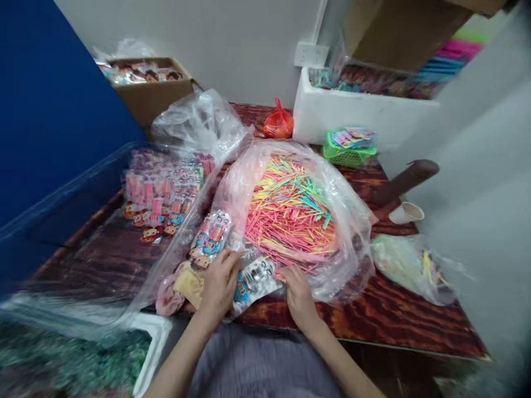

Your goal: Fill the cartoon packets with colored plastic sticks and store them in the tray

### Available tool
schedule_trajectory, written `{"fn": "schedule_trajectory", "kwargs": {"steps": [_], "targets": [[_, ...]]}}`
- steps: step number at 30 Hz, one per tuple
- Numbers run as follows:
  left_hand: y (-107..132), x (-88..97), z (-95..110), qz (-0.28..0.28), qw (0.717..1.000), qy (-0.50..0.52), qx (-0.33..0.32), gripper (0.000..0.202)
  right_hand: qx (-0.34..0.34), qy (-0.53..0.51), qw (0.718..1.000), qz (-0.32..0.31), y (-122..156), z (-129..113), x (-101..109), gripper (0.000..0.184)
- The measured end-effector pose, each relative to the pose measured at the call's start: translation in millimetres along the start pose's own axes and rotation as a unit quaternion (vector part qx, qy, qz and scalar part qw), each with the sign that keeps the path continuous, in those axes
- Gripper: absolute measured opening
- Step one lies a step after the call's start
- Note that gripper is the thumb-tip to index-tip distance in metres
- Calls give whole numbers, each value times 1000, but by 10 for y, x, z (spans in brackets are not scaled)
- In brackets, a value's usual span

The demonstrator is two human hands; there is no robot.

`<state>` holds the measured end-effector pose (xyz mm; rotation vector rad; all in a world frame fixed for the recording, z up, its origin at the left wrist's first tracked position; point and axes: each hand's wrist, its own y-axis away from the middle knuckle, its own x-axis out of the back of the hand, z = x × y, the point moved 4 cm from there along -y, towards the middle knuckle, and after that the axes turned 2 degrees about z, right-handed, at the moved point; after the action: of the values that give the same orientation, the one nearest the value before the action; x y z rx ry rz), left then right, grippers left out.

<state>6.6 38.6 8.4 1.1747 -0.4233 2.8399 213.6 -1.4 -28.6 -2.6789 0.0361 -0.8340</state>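
My left hand (219,284) rests with curled fingers on a small clear packet (254,282) printed with cartoon faces, lying at the table's near edge. My right hand (297,293) pinches the packet's right end, close to the pink sticks. Just beyond both hands a large clear plastic bag (352,221) lies open, holding a heap of thin pink, yellow and blue sticks (288,213). A filled packet (211,237) lies to the left of the heap.
A clear bin (62,221) at left holds several filled packets (160,199). Behind stand a cardboard box (153,94), a white foam box (365,110), a green basket (350,152), an orange bag (277,124) and a paper cup (406,213). Another bag (404,265) lies at right.
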Motion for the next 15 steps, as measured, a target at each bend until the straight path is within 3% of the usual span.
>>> {"fn": "schedule_trajectory", "kwargs": {"steps": [6,10,15], "targets": [[6,178,62,43,999,7,-12,25,-38,-35,997,56,-251,86,183,40],[-23,233,123,66,997,25,-20,23,-74,-65,989,111,-538,169,424,30],[-24,270,137,98,993,68,-1,13,-140,-208,965,75,-542,43,423,22]]}}
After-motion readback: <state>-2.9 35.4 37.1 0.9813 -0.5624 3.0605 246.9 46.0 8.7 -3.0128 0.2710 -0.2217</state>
